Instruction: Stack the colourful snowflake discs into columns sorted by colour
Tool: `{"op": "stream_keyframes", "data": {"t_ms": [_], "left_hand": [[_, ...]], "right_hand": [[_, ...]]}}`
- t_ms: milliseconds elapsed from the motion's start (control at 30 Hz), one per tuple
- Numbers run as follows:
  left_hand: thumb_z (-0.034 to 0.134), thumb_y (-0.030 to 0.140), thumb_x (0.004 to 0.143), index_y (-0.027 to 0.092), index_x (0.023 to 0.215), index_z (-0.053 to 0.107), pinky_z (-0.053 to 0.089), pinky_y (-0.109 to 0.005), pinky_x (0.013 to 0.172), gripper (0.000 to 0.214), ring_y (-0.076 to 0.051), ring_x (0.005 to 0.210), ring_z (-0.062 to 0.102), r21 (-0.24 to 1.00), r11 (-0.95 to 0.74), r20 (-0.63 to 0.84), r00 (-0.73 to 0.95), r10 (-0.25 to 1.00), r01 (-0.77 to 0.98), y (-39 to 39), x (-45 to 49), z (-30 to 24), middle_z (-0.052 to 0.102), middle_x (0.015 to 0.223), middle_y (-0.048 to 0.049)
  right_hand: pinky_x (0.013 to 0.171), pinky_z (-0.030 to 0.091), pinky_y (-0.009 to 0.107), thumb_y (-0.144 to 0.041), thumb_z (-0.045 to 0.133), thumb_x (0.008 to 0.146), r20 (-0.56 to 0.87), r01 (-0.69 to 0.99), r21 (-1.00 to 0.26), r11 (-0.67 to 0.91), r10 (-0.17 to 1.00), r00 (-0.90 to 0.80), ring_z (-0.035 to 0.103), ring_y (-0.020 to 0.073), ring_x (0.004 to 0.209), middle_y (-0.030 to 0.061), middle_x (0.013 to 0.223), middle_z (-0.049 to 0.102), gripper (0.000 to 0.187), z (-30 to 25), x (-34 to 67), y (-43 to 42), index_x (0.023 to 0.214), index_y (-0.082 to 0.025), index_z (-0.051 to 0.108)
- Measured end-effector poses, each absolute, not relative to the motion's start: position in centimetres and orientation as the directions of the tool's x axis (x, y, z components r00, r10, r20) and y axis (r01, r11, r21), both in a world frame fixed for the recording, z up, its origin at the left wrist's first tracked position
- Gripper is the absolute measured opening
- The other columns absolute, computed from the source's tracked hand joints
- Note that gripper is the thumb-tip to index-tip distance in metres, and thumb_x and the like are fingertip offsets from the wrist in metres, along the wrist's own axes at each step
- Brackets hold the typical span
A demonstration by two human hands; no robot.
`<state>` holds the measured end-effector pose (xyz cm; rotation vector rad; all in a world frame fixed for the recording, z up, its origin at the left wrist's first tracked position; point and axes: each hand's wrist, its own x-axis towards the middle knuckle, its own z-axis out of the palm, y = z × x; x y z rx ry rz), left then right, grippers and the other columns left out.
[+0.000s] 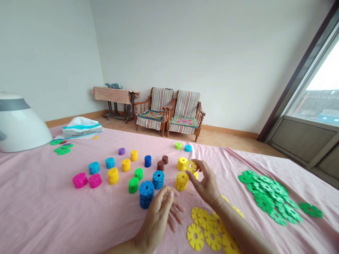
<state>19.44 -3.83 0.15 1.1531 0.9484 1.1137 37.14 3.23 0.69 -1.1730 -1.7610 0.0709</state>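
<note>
My right hand [205, 183] pinches a single yellow snowflake disc [190, 165] between thumb and fingertips, just above and right of two short yellow disc stacks [181, 180]. My left hand [159, 215] hovers over the pink cloth with fingers loosely curled and apart, holding nothing, right beside a tall blue disc stack [146, 193]. Loose yellow discs [205, 229] lie flat under my right forearm.
Several small stacks in pink, blue, yellow, green, purple and brown stand across the pink-covered table [39, 211]. A heap of green discs [272, 201] lies at right. A white domed appliance [18, 123] and a tissue pack [82, 127] sit at the far left. Two armchairs stand behind.
</note>
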Motion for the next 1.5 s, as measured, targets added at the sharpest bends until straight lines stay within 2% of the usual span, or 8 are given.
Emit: {"op": "stream_keyframes", "data": {"t_ms": [133, 300, 467, 767, 900, 1033, 1167, 1500], "left_hand": [[0.041, 0.061, 0.083, 0.016, 0.084, 0.047, 0.038, -0.015, 0.036, 0.045, -0.011, 0.045, 0.058, 0.99, 0.042, -0.008, 0.25, 0.968, -0.132, -3.7, 19.6, 0.1, 0.063, 0.062, -0.0022], [0.041, 0.063, 0.082, 0.016, 0.078, 0.046, 0.036, -0.015, 0.037, 0.047, -0.01, 0.043, 0.056, 0.995, 0.046, -0.016, 0.303, 0.953, -0.093, -3.9, 19.6, 0.3, 0.062, 0.059, -0.0026], [0.04, 0.063, 0.082, 0.016, 0.077, 0.046, 0.035, -0.015, 0.037, 0.047, -0.009, 0.042, 0.055, 0.995, 0.044, -0.016, 0.312, 0.95, -0.085, -3.9, 19.6, 0.3, 0.063, 0.059, -0.0031], [0.045, 0.065, 0.078, 0.016, 0.075, 0.046, 0.033, -0.015, 0.037, 0.049, -0.009, 0.041, 0.053, 0.997, 0.056, -0.036, 0.299, 0.953, -0.056, -3.9, 19.7, 0.4, 0.063, 0.058, -0.0027], [0.045, 0.066, 0.078, 0.016, 0.074, 0.046, 0.033, -0.015, 0.037, 0.05, -0.009, 0.041, 0.053, 0.997, 0.055, -0.037, 0.313, 0.949, -0.047, -3.8, 19.7, 0.2, 0.062, 0.057, -0.0023], [0.046, 0.064, 0.078, 0.016, 0.075, 0.047, 0.034, -0.015, 0.038, 0.049, -0.008, 0.041, 0.053, 0.999, 0.042, -0.032, 0.324, 0.946, -0.024, -3.7, 19.8, 0.0, 0.061, 0.057, -0.0018], [0.045, 0.064, 0.079, 0.016, 0.075, 0.047, 0.033, -0.015, 0.037, 0.048, -0.008, 0.041, 0.052, 1.0, 0.028, -0.024, 0.329, 0.944, -0.006, -3.7, 19.8, -0.3, 0.061, 0.057, -0.0018], [0.044, 0.063, 0.08, 0.016, 0.075, 0.048, 0.033, -0.015, 0.037, 0.048, -0.008, 0.042, 0.052, 0.999, 0.014, -0.023, 0.333, 0.943, 0.029, -3.7, 19.7, -0.2, 0.061, 0.057, -0.002]], "right_hand": [[0.07, 0.048, 0.034, -0.044, 0.059, 0.074, 0.515, 0.639, -0.701, 0.315, 0.844, 0.149, 0.059, 0.0199, 0.077, 0.0071, 0.09, 0.06, 0.035, -0.7, 39.7, 5.7, 0.097, -0.018, 0.061], [0.07, 0.049, 0.033, -0.043, 0.062, 0.068, 0.368, 0.621, -0.756, 0.208, 0.919, 0.14, 0.062, 0.0209, 0.079, 0.0067, 0.092, 0.062, 0.033, -2.2, 40.5, 6.5, 0.092, -0.02, 0.065], [0.074, 0.048, 0.034, -0.04, 0.061, 0.07, 0.331, 0.668, -0.717, 0.199, 0.941, 0.074, 0.062, 0.0198, 0.079, 0.0061, 0.093, 0.062, 0.028, -3.0, 40.4, 6.6, 0.09, -0.022, 0.066], [0.076, 0.047, 0.033, -0.036, 0.062, 0.069, 0.377, 0.738, -0.639, 0.216, 0.925, 0.056, 0.062, 0.0198, 0.08, 0.0056, 0.093, 0.062, 0.024, -3.7, 40.3, 6.8, 0.089, -0.022, 0.065], [0.077, 0.045, 0.034, -0.037, 0.062, 0.07, 0.383, 0.762, -0.606, 0.226, 0.923, 0.031, 0.062, 0.0197, 0.083, 0.0067, 0.101, 0.06, 0.032, -3.2, 40.1, 6.6, 0.098, -0.021, 0.06], [0.081, 0.041, 0.038, -0.036, 0.062, 0.072, 0.412, 0.833, -0.481, 0.272, 0.909, -0.059, 0.058, 0.0233, 0.096, 0.0067, 0.109, 0.058, 0.04, -2.7, 39.5, 5.9, 0.11, -0.025, 0.055], [0.081, 0.038, 0.038, -0.035, 0.06, 0.075, 0.416, 0.872, -0.387, 0.3, 0.901, -0.125, 0.055, 0.0238, 0.1, 0.0065, 0.109, 0.058, 0.038, -2.2, 38.9, 5.5, 0.111, -0.027, 0.055], [0.082, 0.039, 0.037, -0.034, 0.058, 0.076, 0.427, 0.863, -0.379, 0.334, 0.891, -0.157, 0.054, 0.0238, 0.099, 0.0072, 0.107, 0.058, 0.036, -2.2, 39.1, 5.8, 0.11, -0.024, 0.054]]}}
